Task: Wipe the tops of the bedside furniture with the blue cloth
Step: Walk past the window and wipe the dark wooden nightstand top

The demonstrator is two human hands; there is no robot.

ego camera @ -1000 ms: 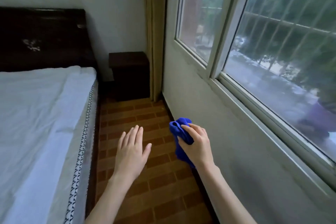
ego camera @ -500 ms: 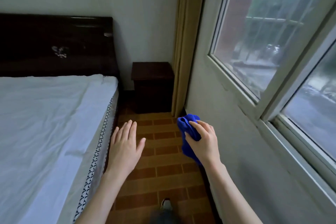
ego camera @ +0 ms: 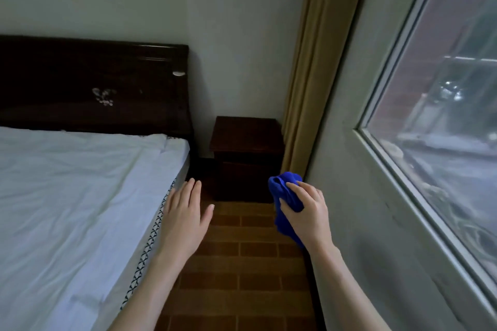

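My right hand (ego camera: 309, 212) is clenched around the bunched blue cloth (ego camera: 286, 196), fingers wrapped over the top, a tail of fabric hanging below the palm; same hold as half a second ago. Cloth is up in the air over the brick-pattern floor (ego camera: 242, 263), close to the grey wall under the window (ego camera: 435, 115), not touching any furniture. My left hand (ego camera: 185, 212) is flat and spread, holding nothing, hovering beside the mattress edge (ego camera: 150, 236); it sat further out over the floor before. The dark nightstand (ego camera: 246, 140) is in the corner between the headboard (ego camera: 107, 88) and the tan curtain (ego camera: 309, 75), its top bare. It looks much nearer and bigger than in the earlier frames, and the cloth now overlaps its lower right front in view. The shoe seen at the bottom half a second ago is gone from view.
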